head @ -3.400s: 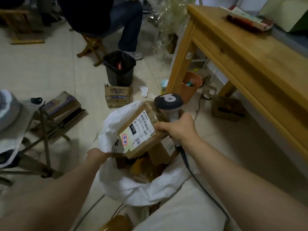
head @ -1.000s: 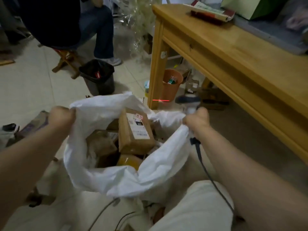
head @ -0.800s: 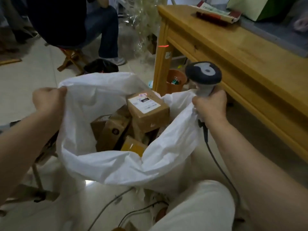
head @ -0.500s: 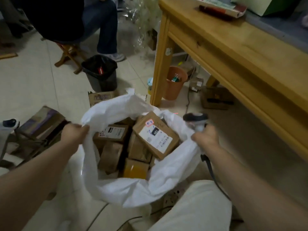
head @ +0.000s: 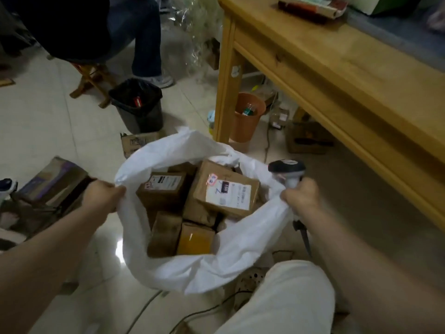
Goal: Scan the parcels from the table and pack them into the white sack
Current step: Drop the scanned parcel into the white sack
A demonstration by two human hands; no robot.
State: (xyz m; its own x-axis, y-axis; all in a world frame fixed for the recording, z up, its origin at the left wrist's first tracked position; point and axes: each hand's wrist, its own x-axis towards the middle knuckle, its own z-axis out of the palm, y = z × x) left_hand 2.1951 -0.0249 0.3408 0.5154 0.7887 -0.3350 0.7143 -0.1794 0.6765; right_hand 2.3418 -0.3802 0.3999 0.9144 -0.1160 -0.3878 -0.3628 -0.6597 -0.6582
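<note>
On the tiled floor beside the wooden table, the white sack stands with its mouth pulled wide between 2 hands. The left hand has its fingers curled tight round a bunched piece of the rim on the sack's left side. The right hand clenches the opposite rim and, in the same fist, the handle of a barcode scanner, whose dark head rises above the knuckles; its cable trails down under the wrist.

The sack is thin, crumpled white material, slumped and folded over at the near edge. Inside it lie brown cardboard parcels packed close together. The topmost parcel sits tilted near the right side, its white shipping label facing up, with a small red-and-white sticker at one corner. A second labelled parcel lies just beside it on the left. Below them a box wrapped in glossy yellow tape stands against plainer brown boxes.

Beyond the sack stand a black bin and an orange bin by the table leg.
</note>
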